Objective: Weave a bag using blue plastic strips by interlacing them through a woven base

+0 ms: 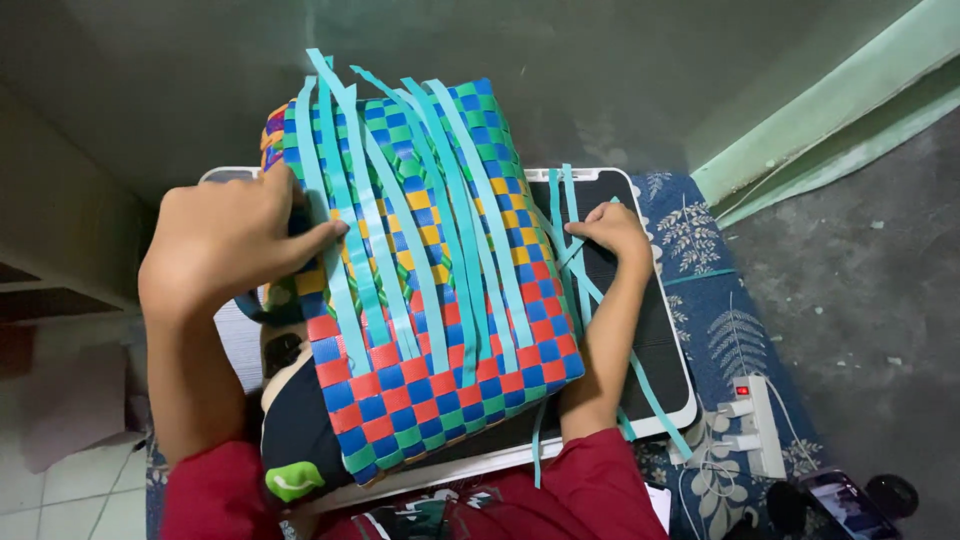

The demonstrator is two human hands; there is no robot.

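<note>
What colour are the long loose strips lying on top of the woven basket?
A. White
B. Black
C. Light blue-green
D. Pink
C: the loose strips lying across the woven basket are a light blue-green, and both the left hand and the right hand rest on them.

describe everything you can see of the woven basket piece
The woven basket piece is a checkered panel of flat, plastic-looking strips, banded in blue with green, yellow, and red. Loose turquoise strips run lengthwise over it, their ends sticking past the far edge. It lies tilted across a dark, white-rimmed board on the person's lap. The left hand presses its left edge; the right hand pinches turquoise strips at its right edge.
</note>
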